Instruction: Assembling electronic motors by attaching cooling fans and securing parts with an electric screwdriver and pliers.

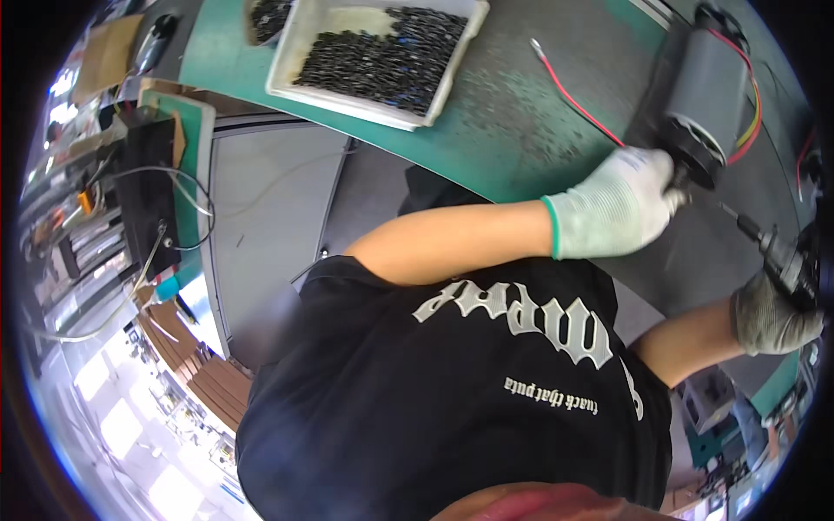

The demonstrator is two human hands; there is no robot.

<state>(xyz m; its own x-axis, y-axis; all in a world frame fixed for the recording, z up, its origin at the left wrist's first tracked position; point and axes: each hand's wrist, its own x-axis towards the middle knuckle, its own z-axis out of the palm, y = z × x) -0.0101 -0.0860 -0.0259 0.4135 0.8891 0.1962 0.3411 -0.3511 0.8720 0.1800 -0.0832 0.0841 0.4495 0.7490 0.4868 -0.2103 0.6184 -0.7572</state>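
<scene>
A grey cylindrical motor with dark end caps lies at the upper right on the workbench. My left hand, in a white glove with a green cuff, is closed at the motor's near end. What its fingertips pinch there is too small to make out. A red wire with a pale tip runs out past this hand across the bench. To the right, my right hand, in a grey glove, grips a power screwdriver. The driver's thin bit points toward the motor's near end, apart from it.
A white tray full of small dark parts stands on the green bench, with another container of dark parts beside it. Red and yellow wires loop along the motor's right side. A black box with cables is at the left.
</scene>
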